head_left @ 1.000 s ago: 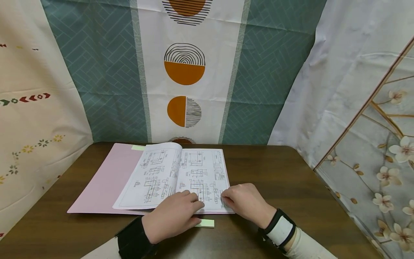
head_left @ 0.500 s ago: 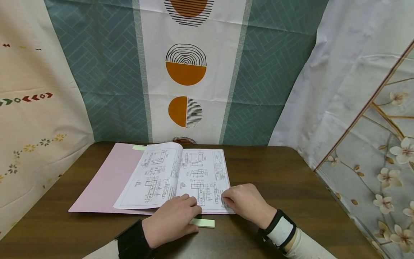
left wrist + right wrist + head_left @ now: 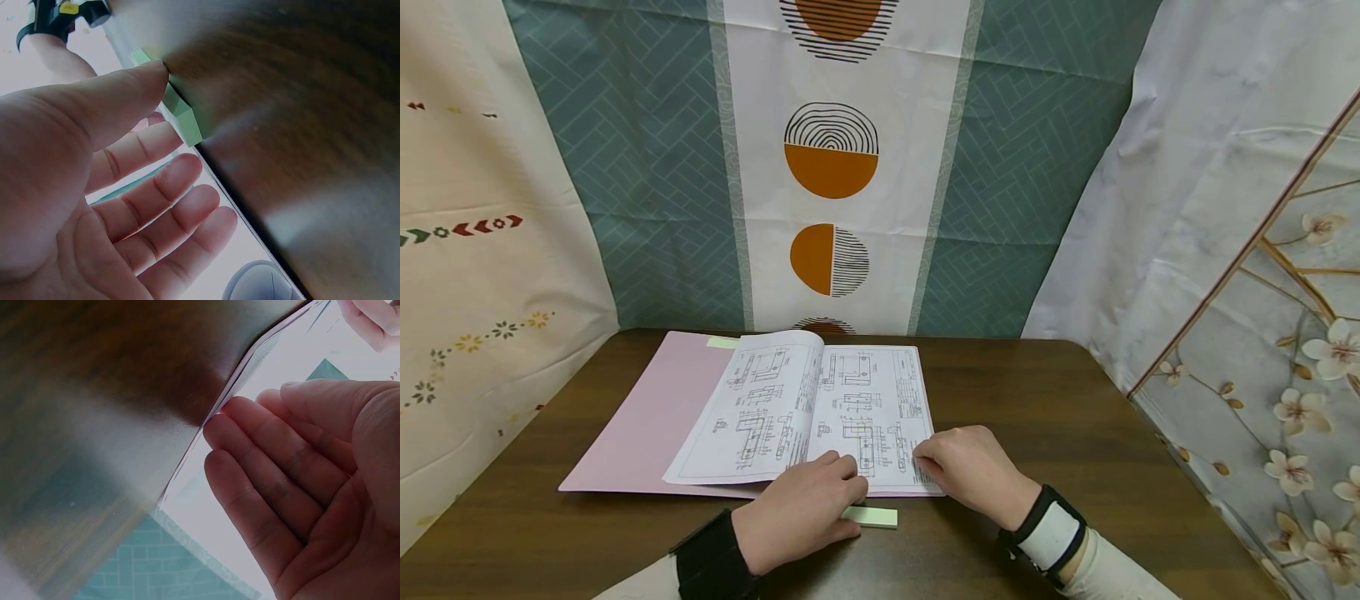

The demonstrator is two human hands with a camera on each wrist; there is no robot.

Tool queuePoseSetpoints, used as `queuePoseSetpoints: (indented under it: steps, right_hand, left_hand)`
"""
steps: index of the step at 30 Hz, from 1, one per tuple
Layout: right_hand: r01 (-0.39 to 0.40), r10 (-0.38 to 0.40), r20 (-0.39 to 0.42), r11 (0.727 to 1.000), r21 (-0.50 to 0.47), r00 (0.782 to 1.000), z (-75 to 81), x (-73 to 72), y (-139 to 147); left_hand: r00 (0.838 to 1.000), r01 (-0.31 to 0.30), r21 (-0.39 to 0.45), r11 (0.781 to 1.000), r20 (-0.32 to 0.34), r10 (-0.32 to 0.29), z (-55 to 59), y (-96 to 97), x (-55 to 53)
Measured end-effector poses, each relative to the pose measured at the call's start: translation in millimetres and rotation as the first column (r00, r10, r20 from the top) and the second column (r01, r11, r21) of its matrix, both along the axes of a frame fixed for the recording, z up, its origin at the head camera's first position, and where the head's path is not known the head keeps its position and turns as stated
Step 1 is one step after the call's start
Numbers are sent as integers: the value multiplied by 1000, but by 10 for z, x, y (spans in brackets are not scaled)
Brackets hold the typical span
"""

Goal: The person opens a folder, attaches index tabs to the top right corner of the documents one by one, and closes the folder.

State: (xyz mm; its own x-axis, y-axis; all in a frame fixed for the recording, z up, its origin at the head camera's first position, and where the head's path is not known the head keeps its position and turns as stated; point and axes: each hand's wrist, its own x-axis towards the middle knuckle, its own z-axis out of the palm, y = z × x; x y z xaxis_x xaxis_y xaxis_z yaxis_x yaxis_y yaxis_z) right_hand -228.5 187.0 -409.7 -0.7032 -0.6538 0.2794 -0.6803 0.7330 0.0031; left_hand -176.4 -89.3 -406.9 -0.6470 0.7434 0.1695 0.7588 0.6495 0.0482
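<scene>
An open booklet of technical drawings (image 3: 880,392) lies on the table, its left page (image 3: 730,425) turned over. My left hand (image 3: 805,508) is at the booklet's front edge and pinches a pale green sticky note (image 3: 871,517) that sticks out there. In the left wrist view the thumb tip overlaps the sticky note (image 3: 190,128), which shows a crease, and the other fingers extend beside the page edge. My right hand (image 3: 970,467) rests with its fingertips on the lower right corner of the right page. In the right wrist view its fingers (image 3: 250,481) are only slightly bent, at the booklet's edge.
The pink cover (image 3: 647,417) spreads out to the left under the turned page. Another green sticky note (image 3: 722,342) shows at its top edge. The brown wooden table (image 3: 1037,400) runs back to a patterned curtain (image 3: 1022,167).
My left thumb has shifted slightly left and down along the green sticky note, so more of the note shows. My right hand and the booklet have stayed in place.
</scene>
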Motion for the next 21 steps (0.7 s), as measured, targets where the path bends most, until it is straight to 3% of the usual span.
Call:
queuePoseSetpoints:
  steps: [21]
  right_hand:
    - [-7,7,-12,1000,9,1000,-12,-1,10]
  left_hand:
    - [1000,-5,29,1000,6,5,16,5,-9]
